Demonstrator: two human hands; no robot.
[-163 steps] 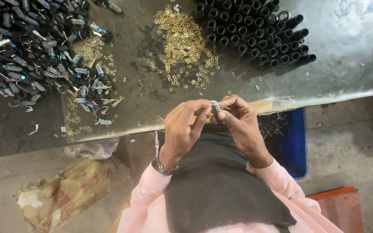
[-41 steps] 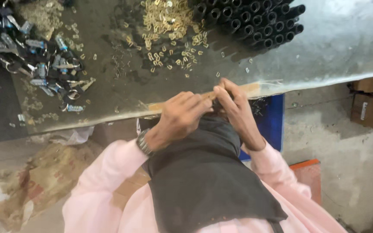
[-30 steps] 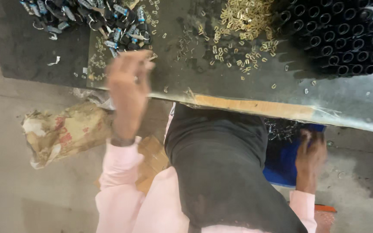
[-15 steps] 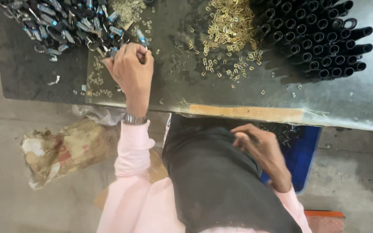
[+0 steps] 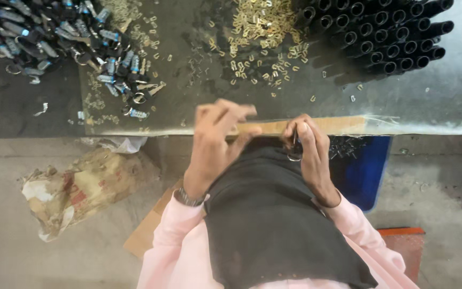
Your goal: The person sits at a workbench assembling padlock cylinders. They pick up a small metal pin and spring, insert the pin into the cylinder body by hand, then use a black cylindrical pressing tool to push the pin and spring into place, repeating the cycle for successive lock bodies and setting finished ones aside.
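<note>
The person sits close to the counter (image 5: 445, 115), with a dark cloth (image 5: 274, 214) spread over the lap, likely so small bits that drop land there.

The right hand (image 5: 308, 152) is curled near the counter's edge. Its fingers pinch a small metal ring (image 5: 294, 157) that hangs just over the cloth. A thin dark piece seems to stick up from the ring between the fingers, but it is too small to tell what it is.

The left hand (image 5: 217, 142) is blurred and is just beside the right one, over the counter's edge. Its fingers are partly spread and bent. I cannot tell if it grips anything. It wears a wrist band (image 5: 190, 198).

On the counter there are 3 heaps. Far left is a pile of dark key rings with blue bits (image 5: 65, 37). In the middle is a heap of tiny gold clips (image 5: 260, 29), with loose ones spread toward the person. At the right is a stack of black tubes (image 5: 386, 35) lying with their open ends facing this way. Each heap sits within arm's reach, so a hand can pick from it easily.

Under the counter is a blue tub (image 5: 362, 171) holding small metal parts. A crumpled paper sack (image 5: 76, 187) lies on the floor to the left.
</note>
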